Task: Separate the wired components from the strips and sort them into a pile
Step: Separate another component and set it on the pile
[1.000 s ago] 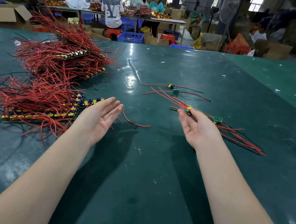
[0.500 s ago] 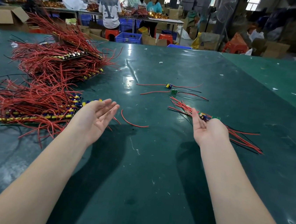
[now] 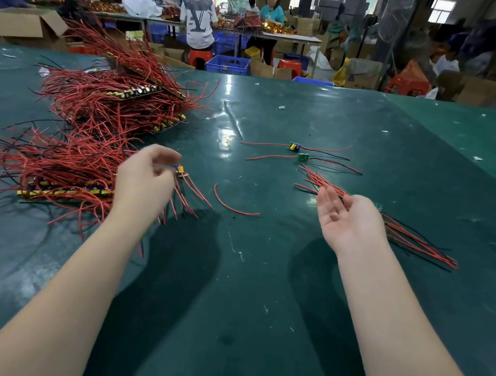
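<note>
**Left hand at the strip, right hand empty over the pile**

While your left hand (image 3: pixel 147 177) curls at the end of the near strip (image 3: pixel 65 191), its fingertips seem to pinch a small yellow-and-blue wired component (image 3: pixel 180 170) there; the hand is blurred, so the hold is not fully plain. Red leads hang below that hand. Your right hand (image 3: pixel 349 218) is palm up with relaxed fingers, grasping nothing, just in front of the sorted pile (image 3: pixel 413 236) of red and black leads on the green table (image 3: pixel 246 279). Two loose components (image 3: pixel 301 153) lie beyond the pile, well apart from both hands. A stray red wire (image 3: pixel 232 206) curves between your hands. More strips (image 3: pixel 111 103) are heaped at far left.
</note>
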